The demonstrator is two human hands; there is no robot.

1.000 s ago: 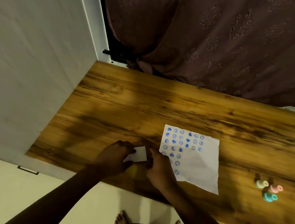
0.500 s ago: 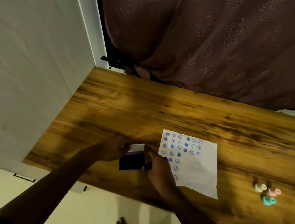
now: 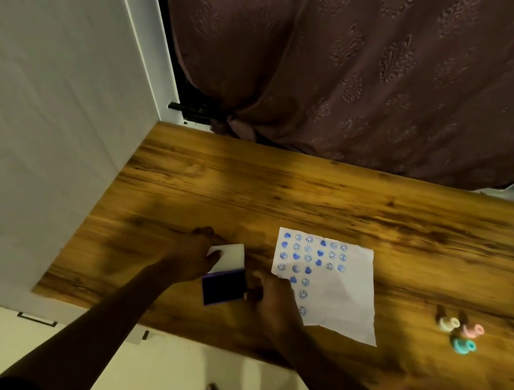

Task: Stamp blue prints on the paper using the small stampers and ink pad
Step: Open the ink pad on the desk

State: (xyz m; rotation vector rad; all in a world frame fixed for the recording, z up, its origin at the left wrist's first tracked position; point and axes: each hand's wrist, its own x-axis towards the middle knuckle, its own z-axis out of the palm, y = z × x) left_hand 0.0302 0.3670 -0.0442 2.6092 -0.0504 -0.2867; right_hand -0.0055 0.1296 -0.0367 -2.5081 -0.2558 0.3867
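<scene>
Ink pad [image 3: 224,287] lies open on the counter [image 3: 315,196], just left of our stamped paper [image 3: 334,291]. Our left hand [image 3: 197,257] fingers hold its white lid [image 3: 229,255] up; right hand [image 3: 270,299] fingers pinch its right edge. Three stampers [image 3: 457,332] sit far right.

hands [image 3: 197,254] [image 3: 271,296] on ink pad [image 3: 224,287], apparently open
</scene>
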